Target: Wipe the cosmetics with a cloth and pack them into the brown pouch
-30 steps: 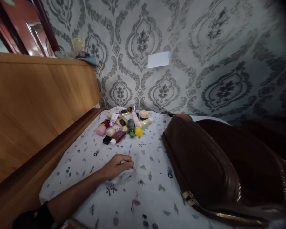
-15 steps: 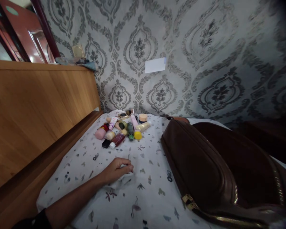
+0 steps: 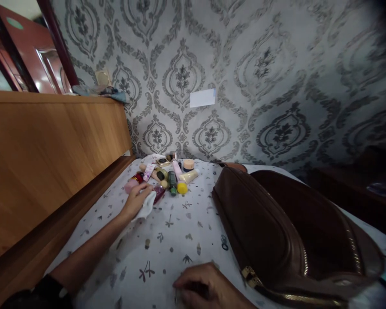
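Observation:
My left hand is at the near left side of a pile of cosmetics, its fingers closed on a white tissue that hangs below them. Right by its fingertips lies a dark red bottle. A pink-capped bottle is just behind the hand. Around them are a dark green bottle, a yellow-capped tube and a round jar with a peach lid. Low in the view, my right hand has curled fingers, thumb close to forefinger; I cannot make out what is between them.
A large brown leather bag with gold zips lies open on the right of the patterned white sheet. A wooden board borders the left side. Patterned wallpaper with a white card rises behind.
My left hand has moved forward and left to the pile, with the white tissue now showing in it. My right hand has come into view at the bottom. The view has tilted up slightly.

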`<state>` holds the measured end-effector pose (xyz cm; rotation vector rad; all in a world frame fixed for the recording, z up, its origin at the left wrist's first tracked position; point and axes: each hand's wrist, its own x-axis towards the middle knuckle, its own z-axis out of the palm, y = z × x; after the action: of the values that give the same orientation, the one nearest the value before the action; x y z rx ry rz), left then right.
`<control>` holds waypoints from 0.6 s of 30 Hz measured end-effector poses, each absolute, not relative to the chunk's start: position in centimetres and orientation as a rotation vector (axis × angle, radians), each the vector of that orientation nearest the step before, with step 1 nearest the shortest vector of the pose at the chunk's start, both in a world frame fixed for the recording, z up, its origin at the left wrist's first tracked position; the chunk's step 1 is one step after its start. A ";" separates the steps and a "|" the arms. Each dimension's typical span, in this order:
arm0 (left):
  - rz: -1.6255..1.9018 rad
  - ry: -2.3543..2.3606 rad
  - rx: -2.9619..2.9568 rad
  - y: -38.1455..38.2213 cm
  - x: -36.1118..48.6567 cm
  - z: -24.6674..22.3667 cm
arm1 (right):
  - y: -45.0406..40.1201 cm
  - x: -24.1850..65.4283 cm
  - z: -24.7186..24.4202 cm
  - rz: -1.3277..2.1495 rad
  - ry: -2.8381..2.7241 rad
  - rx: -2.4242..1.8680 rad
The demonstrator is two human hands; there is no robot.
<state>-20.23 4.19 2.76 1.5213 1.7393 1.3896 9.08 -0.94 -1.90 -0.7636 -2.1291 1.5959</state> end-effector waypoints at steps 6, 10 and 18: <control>1.328 1.992 1.732 7.5 -22.6 5.1 | -0.7 8.5 -4.4 1.912 -1.755 -0.747; 1.116 2.315 1.794 10.0 -25.7 6.6 | -0.7 8.8 -3.9 1.999 -1.652 -0.687; 0.335 2.637 1.634 13.6 -31.2 5.7 | -0.3 8.6 -4.1 2.034 -1.643 -0.682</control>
<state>-31.15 13.56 5.71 1.6343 2.6369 0.3351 8.58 -0.30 -4.12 -0.6822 -1.6429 2.0341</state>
